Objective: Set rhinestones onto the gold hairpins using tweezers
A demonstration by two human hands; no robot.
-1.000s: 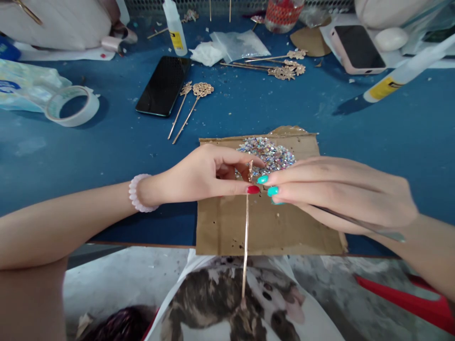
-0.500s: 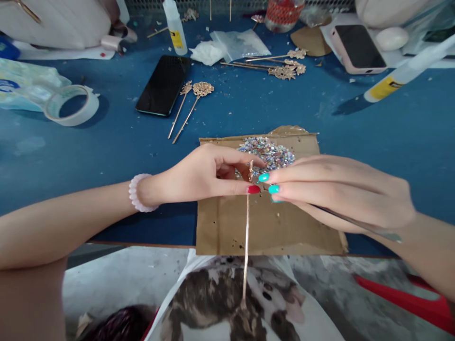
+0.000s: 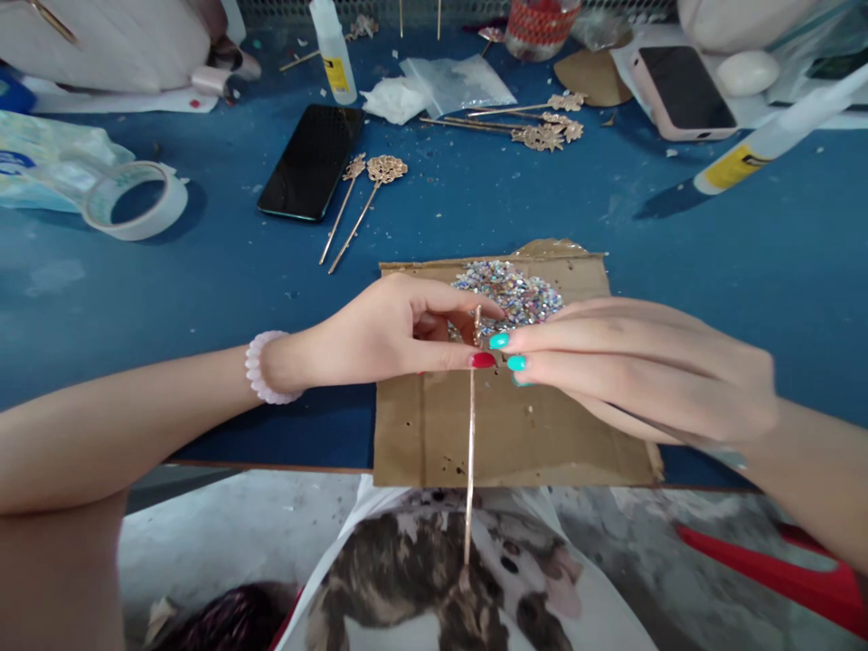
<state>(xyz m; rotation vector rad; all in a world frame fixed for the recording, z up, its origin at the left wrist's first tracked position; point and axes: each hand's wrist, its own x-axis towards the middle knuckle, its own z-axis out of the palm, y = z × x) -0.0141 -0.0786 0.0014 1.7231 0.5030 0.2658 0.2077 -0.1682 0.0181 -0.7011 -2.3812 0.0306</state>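
Note:
My left hand [image 3: 386, 330], with a pale beaded bracelet on its wrist, pinches the ornate head of a gold hairpin [image 3: 470, 452] between thumb and fingers. The pin's long stem points down past the table edge over my lap. Close against that head is my right hand [image 3: 644, 366], its fingertips pressed together around slim metal tweezers [image 3: 729, 457], whose rear end shows under the hand; their tips are hidden. Just behind the hands, a heap of small multicoloured rhinestones [image 3: 508, 287] lies on a cardboard sheet [image 3: 434, 434].
Two gold hairpins [image 3: 366, 208] lie by a black phone [image 3: 310, 163]. Several more hairpins [image 3: 535, 136] rest farther back. Around them are a glue bottle [image 3: 334, 54], a second glue bottle [image 3: 739, 167] at right, a tape roll [image 3: 136, 201] and a pink-cased phone [image 3: 684, 90].
My right hand has shifted slightly left, its fingertips closer to the hairpin head. The left hand and the hairpin have hardly moved.

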